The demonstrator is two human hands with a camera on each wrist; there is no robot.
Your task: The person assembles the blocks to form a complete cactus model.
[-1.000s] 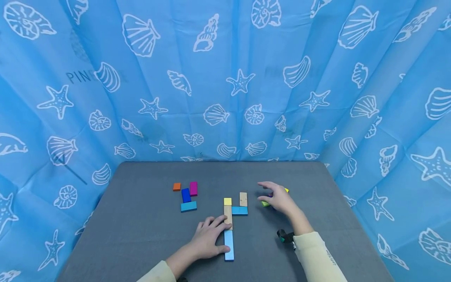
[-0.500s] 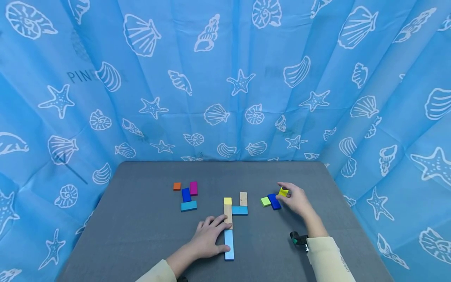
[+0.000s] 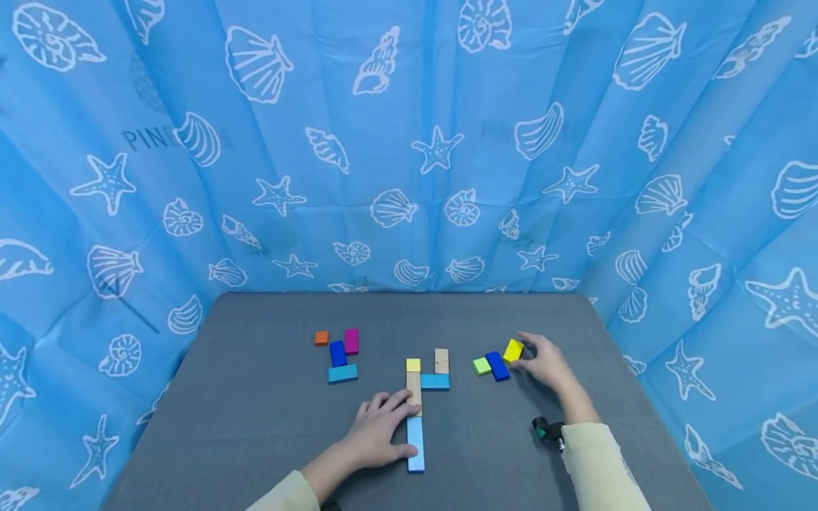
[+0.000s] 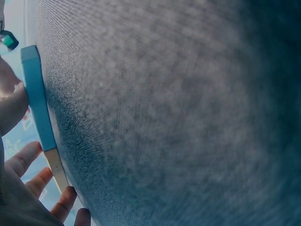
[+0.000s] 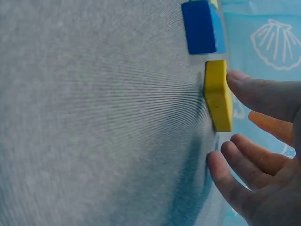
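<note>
My left hand [image 3: 377, 433] rests spread along a column of blocks. Its thumb lies on the long light-blue block [image 3: 415, 447], and its fingertips touch the plain wooden block [image 3: 414, 390] above that. A small pale-yellow block [image 3: 413, 365] tops the column. My right hand [image 3: 544, 360] is at a bright yellow block [image 3: 513, 351] lying on the table. In the right wrist view the thumb is right at that yellow block's [image 5: 217, 96] edge, and the other fingers are spread apart from it. Next to it lie a dark-blue block [image 3: 497, 365] and a lime block [image 3: 482, 366].
Right of the column, a blue block [image 3: 435, 382] lies crosswise with a short wooden block [image 3: 442, 360] behind it. At left are orange [image 3: 322, 338], magenta [image 3: 351, 341], dark-blue [image 3: 338, 353] and teal [image 3: 342, 374] blocks. A shell-print curtain [image 3: 409, 142] stands behind the grey table [image 3: 255, 426].
My right hand has moved right from over the lime and dark-blue blocks to the bright yellow one, which has turned and shifted slightly. The left hand has stayed in place.
</note>
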